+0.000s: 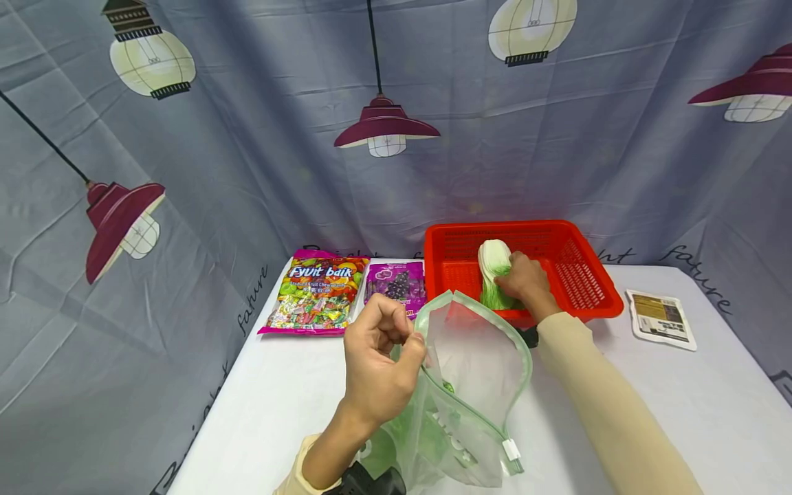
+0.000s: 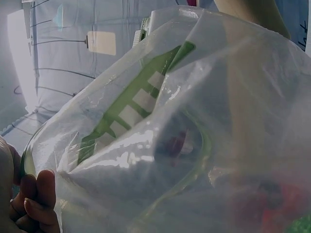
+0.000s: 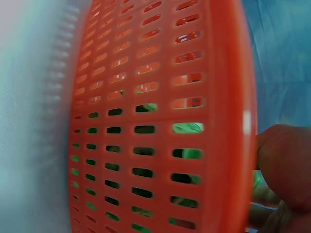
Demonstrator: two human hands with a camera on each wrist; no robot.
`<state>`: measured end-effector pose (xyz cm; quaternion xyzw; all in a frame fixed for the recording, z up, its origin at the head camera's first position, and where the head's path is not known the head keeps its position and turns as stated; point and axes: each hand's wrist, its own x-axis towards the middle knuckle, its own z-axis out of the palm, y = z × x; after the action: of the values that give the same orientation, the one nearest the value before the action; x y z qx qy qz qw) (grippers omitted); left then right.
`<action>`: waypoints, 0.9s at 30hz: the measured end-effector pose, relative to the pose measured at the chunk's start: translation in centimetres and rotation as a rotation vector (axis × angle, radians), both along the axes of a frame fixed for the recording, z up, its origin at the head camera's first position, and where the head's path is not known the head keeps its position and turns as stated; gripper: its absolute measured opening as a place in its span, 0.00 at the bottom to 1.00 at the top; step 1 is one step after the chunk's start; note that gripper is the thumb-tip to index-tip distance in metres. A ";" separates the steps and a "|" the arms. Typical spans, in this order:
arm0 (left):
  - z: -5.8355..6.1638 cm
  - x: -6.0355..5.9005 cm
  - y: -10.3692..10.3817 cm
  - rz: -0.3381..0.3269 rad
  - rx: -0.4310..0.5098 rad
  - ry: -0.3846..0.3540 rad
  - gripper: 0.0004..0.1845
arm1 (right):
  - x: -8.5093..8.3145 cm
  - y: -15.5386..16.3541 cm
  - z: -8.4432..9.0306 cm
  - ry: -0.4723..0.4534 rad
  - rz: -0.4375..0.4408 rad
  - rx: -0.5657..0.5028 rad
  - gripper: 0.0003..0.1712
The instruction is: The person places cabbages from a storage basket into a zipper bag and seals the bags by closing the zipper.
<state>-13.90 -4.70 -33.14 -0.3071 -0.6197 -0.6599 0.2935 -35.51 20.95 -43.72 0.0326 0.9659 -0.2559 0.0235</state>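
Note:
My left hand point(image 1: 380, 364) pinches the green-edged rim of a clear zip bag point(image 1: 476, 357) between thumb and fingers. The bag's mouth gapes upward, and a white slider sits at its lower right corner. Green printing shows on the bag; whether anything lies inside is hard to tell. In the left wrist view the translucent film point(image 2: 194, 121) fills most of the picture. Over the red basket point(image 1: 588, 275), my right hand point(image 1: 526, 282) grips a napa cabbage point(image 1: 493, 258), white end away from me. In the right wrist view the basket's slotted wall point(image 3: 160, 116) hides most of the cabbage.
A candy bag point(image 1: 318, 292) and a purple packet with grapes on it point(image 1: 396, 283) lie left of the basket. A flat white-edged packet point(image 1: 661, 320) lies to its right. A grey curtain point(image 1: 278, 137) hangs behind the white table point(image 1: 278, 412).

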 end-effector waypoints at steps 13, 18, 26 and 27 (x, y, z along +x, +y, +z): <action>-0.1 0.0 -0.1 0.007 -0.007 -0.009 0.09 | 1.3 0.6 2.0 0.174 0.064 -0.063 0.39; -0.1 0.1 -0.1 0.012 -0.008 -0.010 0.10 | 2.5 1.1 3.4 0.275 0.113 -0.085 0.37; -0.1 0.0 -0.2 0.027 -0.015 -0.018 0.09 | 4.7 1.2 5.5 0.435 0.179 -0.100 0.35; -0.1 0.0 -0.2 0.032 -0.016 -0.022 0.09 | 5.0 1.1 5.8 0.454 0.193 -0.099 0.35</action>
<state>-13.93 -4.94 -33.22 -0.2924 -0.6330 -0.6534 0.2948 -30.52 22.06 -37.92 -0.1191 0.9313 -0.3005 -0.1680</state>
